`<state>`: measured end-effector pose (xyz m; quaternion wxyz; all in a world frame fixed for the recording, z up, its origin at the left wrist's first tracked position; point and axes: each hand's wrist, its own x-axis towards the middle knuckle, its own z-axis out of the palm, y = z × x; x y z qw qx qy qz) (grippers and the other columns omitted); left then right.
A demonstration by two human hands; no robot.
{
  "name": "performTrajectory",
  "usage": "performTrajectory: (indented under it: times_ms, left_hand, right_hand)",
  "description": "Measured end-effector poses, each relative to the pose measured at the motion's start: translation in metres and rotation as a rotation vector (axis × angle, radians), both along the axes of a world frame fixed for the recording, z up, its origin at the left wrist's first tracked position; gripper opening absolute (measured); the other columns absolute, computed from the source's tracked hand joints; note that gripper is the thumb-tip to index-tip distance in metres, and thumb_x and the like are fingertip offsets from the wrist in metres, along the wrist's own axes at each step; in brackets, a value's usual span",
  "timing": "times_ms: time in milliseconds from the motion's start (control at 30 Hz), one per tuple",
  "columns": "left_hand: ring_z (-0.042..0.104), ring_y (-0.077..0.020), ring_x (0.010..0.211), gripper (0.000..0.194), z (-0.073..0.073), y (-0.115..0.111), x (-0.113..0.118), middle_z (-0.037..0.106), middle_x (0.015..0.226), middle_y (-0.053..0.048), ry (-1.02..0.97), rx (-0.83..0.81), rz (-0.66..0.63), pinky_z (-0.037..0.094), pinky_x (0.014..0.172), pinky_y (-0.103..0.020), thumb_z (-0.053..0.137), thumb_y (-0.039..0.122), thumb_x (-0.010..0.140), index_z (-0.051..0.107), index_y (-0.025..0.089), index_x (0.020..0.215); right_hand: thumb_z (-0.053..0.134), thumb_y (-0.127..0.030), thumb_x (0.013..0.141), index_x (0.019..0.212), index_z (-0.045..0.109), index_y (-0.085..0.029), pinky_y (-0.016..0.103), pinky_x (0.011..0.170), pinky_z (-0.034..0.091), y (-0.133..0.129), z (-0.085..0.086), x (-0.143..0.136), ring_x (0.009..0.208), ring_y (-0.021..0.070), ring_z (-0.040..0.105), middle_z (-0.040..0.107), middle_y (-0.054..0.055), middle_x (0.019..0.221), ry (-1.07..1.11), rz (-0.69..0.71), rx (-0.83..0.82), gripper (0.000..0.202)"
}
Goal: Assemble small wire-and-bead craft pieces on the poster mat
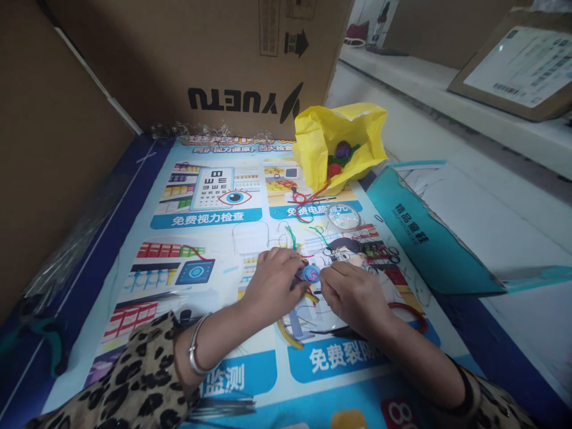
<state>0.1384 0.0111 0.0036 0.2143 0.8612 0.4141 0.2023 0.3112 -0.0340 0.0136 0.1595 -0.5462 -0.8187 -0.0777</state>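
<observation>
While my left hand (277, 280) holds a small blue round piece (311, 274) between thumb and fingers, my right hand (351, 292) has its fingertips bunched at the opposite edge; whether they grip anything, I cannot tell. Beyond my hands, a clear round dish (344, 218) and an open yellow bag (311, 140) sit on the poster (250, 229); a curved yellow strip (288, 336) lies nearer me, between my forearms.

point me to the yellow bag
In the head view, the yellow bag sits open right of centre, beyond the right hand, between the big cardboard box and the teal box.
</observation>
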Motion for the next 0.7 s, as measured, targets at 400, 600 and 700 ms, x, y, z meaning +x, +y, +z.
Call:
performTrajectory:
  times_ms: [400,600,700]
  left_hand:
    - [0.046,-0.0232,0.103,0.022,-0.0010,0.0001,-0.0006,0.057,0.106,-0.003,-0.010,0.015,-0.010,0.035,0.085,-0.040,0.064,0.025,0.072,0.058,0.021,0.093]
    - [0.046,-0.0236,0.102,0.022,-0.0005,0.0002,-0.0009,0.058,0.105,-0.003,-0.012,0.004,-0.004,0.036,0.085,-0.041,0.065,0.026,0.071,0.058,0.022,0.092]
    - [0.046,-0.0231,0.102,0.022,-0.0003,0.0001,-0.0009,0.058,0.105,-0.003,-0.021,0.001,-0.005,0.035,0.085,-0.041,0.065,0.026,0.071,0.058,0.022,0.092]
  right_hand:
    - [0.046,-0.011,0.079,0.060,0.053,-0.017,0.025,0.058,0.029,0.0000,-0.0018,0.0015,0.061,0.0127,0.046,0.052,0.002,0.059,0.016,-0.007,-0.024,0.021]
    - [0.046,-0.011,0.078,0.060,0.053,-0.017,0.024,0.058,0.029,-0.0014,0.0008,0.0011,0.062,0.0129,0.047,0.053,0.002,0.060,0.012,-0.002,-0.035,0.020]
    - [0.046,-0.011,0.077,0.059,0.053,-0.017,0.024,0.058,0.029,-0.0019,0.0011,0.0010,0.060,0.0127,0.047,0.052,0.002,0.058,0.009,0.000,-0.022,0.020]
